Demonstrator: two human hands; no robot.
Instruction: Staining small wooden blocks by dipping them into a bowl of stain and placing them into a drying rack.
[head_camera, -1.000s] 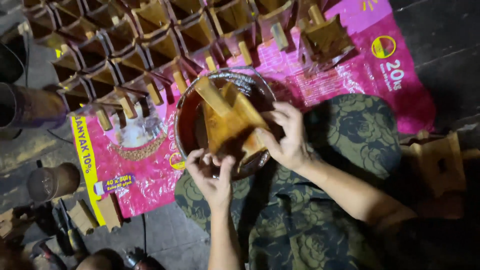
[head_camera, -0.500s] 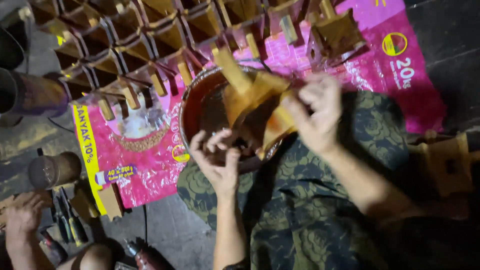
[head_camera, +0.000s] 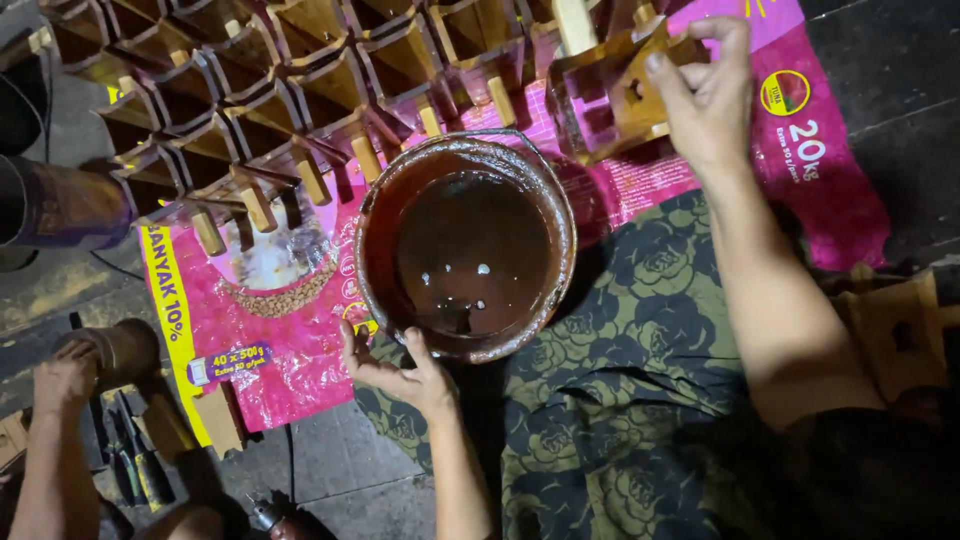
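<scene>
Gripping wooden piece (head_camera: 640, 85) in right hand (head_camera: 705, 95) fingers, left hand (head_camera: 400, 370) open beside bucket (head_camera: 375, 215), piece top cropped

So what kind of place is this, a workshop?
Probably an informal floor workshop: rows of small wooden pieces lie on a pink plastic sheet beside a bucket of dark brown liquid, perhaps stain.

Rows of stained wooden holders (head_camera: 250, 90) lie drying across the upper left of the frame, their short handles pointing down. They rest on a pink plastic sack (head_camera: 290, 330) spread flat, with a yellow strip along its left edge. A dark cylindrical pipe (head_camera: 60, 205) lies at the far left. Lower left, another person's hand (head_camera: 65, 375) rests on a round metal can (head_camera: 120, 350), with dark tools (head_camera: 125, 450) beside it on the grey floor (head_camera: 350, 480). Unstained wooden pieces (head_camera: 900, 325) sit at the right edge.
</scene>
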